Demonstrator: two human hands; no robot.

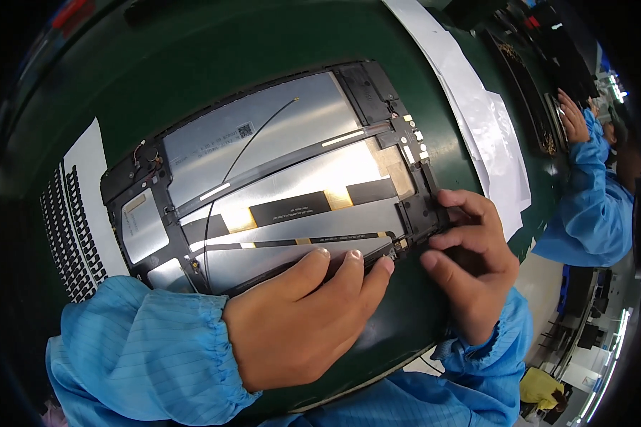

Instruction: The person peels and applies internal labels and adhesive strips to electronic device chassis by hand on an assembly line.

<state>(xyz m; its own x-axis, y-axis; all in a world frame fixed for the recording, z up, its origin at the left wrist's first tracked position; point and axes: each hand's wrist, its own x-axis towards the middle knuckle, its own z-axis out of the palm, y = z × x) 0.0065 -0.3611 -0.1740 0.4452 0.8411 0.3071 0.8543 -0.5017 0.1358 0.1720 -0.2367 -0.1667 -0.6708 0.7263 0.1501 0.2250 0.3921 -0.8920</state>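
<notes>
A tablet with its back off point(292, 206) lies tilted on the green table, showing silvery battery panels and a black frame. One thin black cable point(246, 146) runs loosely across it, its tip lying free over the far panel. My left hand point(299, 324) rests along the near edge, fingers stretched out and fingertips touching the rim; its thumb is hidden. At the near right corner is my right hand point(477, 263), with bent, spread fingers at the frame's side. Its thumb stands apart from them, and nothing shows between thumb and fingers.
White sheets point(470, 121) lie right of the tablet. A white sheet with rows of small black pieces point(71, 228) is at the left. Another person's hand point(573, 117) and blue sleeve appear at the far right, beside a dark tray point(523, 92). The table's near edge curves below my hands.
</notes>
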